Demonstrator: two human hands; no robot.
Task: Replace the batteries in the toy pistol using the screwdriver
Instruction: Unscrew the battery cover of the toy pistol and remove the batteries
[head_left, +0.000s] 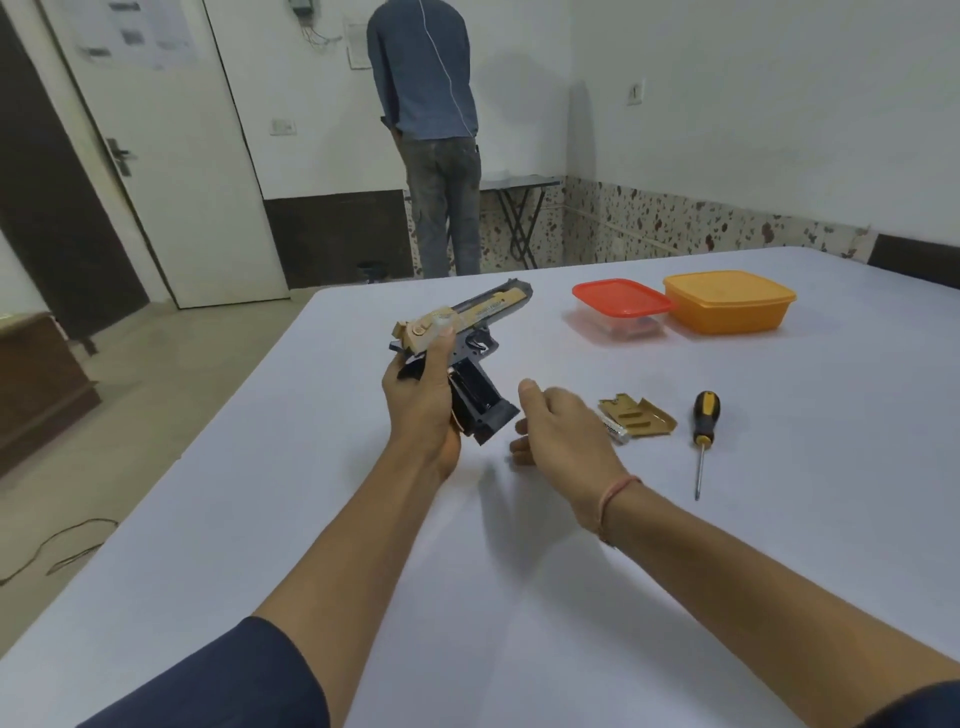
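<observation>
Your dark sleeves (218, 680) reach over the white table (519, 597). Your left hand (421, 400) grips the toy pistol (485, 310) by its handle, fingers curled round it. Your right hand (561, 426) hangs loosely open just beside it, with the battery (615, 431), gold cover (640, 417) and screwdriver (704, 431) lying to its right.

Faint print on toy pistol (493, 306), battery (615, 432) and door papers (136, 32), all illegible

We hold the gold and dark blue toy pistol (470, 349) in our left hand (421, 400), barrel toward the table's (519, 571) far edge, grip compartment open. Mid-table lie its gold cover (639, 418), a battery (615, 430) touching it, and the black-and-yellow screwdriver (704, 426), tip toward the near edge.
</observation>
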